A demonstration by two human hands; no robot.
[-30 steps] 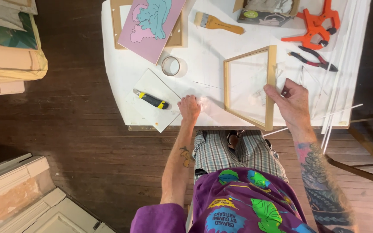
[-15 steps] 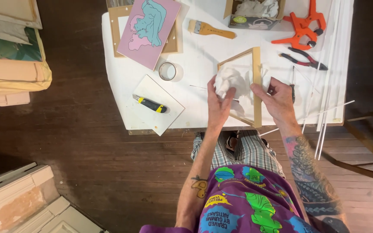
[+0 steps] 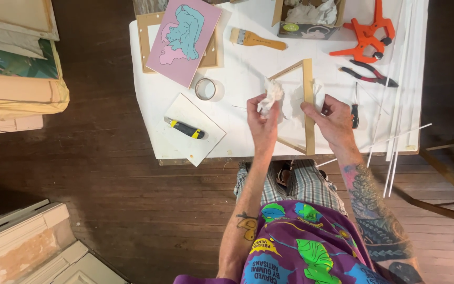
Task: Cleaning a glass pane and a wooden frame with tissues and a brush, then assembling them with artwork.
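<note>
Head view: the white desk (image 3: pixel 248 47) carries a pink and teal print (image 3: pixel 185 39), a small wooden frame (image 3: pixel 305 105) tilted up near its front edge, orange clamps (image 3: pixel 366 37), a brush (image 3: pixel 256 39), a utility knife (image 3: pixel 185 128) and a tape roll (image 3: pixel 205 89). The right hand (image 3: pixel 332 123) has its grip closed on the frame's right-hand bar. The left hand (image 3: pixel 262 126), just beside it, has its grip closed around a crumpled white cloth (image 3: pixel 271 94) held against the frame's left side.
</note>
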